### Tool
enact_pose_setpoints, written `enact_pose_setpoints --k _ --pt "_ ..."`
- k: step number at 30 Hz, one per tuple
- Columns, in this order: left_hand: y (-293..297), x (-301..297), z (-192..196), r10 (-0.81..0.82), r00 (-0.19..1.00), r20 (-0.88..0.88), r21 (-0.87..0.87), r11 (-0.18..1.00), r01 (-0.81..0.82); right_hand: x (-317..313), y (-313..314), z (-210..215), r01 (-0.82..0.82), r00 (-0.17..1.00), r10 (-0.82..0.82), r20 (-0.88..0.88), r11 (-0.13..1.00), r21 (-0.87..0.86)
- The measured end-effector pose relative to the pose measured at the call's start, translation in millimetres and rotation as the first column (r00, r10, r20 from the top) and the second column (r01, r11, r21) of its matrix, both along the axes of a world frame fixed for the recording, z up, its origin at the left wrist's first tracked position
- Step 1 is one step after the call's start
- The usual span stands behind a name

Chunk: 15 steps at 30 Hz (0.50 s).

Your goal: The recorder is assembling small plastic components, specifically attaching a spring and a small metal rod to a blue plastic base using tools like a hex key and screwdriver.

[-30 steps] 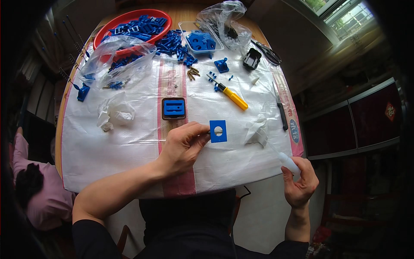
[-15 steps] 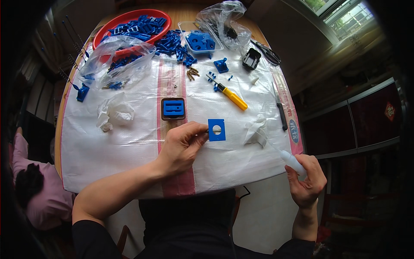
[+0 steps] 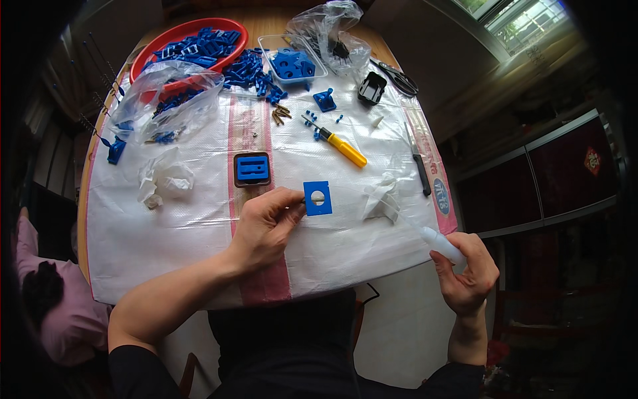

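Observation:
My left hand [image 3: 266, 226] rests on the white woven sheet [image 3: 199, 226] and pinches the left edge of a flat blue square plate with a round hole [image 3: 318, 198]. My right hand [image 3: 465, 272] is off the table's right edge, closed around a small white squeeze bottle [image 3: 440, 242] whose thin nozzle points up-left toward the sheet. A blue rectangular part in a black frame [image 3: 252, 169] lies just beyond my left hand. Crumpled white tissue [image 3: 381, 199] sits right of the plate.
A yellow-handled screwdriver [image 3: 340, 145], black knife [image 3: 419, 166], scissors [image 3: 399, 78], black box part [image 3: 372, 86], red bowl [image 3: 159, 46] and clear tray [image 3: 292, 65] of blue parts, plastic bags [image 3: 166, 93], more tissue [image 3: 163, 181]. Another person's pink sleeve [image 3: 53, 312] at lower left.
My right hand has lifted the white bottle up and inward toward the sheet's right edge. My left hand and the blue plate have stayed in place.

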State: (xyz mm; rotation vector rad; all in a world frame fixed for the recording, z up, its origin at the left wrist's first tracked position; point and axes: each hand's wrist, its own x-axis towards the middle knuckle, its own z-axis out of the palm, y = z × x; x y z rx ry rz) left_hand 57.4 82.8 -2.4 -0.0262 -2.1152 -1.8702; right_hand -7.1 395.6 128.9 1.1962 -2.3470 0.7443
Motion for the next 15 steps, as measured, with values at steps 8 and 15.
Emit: enact_pose_setpoints --k 8,15 --pt "0.4 0.2 1.6 -0.004 1.0 0.001 -0.004 1.0 0.004 -1.7 0.0 -1.4 -0.001 1.0 0.001 0.008 1.0 0.006" --pt "2.0 0.2 5.1 -0.008 1.0 -0.024 0.03 1.0 0.009 -0.1 -1.0 -2.4 0.0 1.0 0.0 0.014 1.0 -0.005"
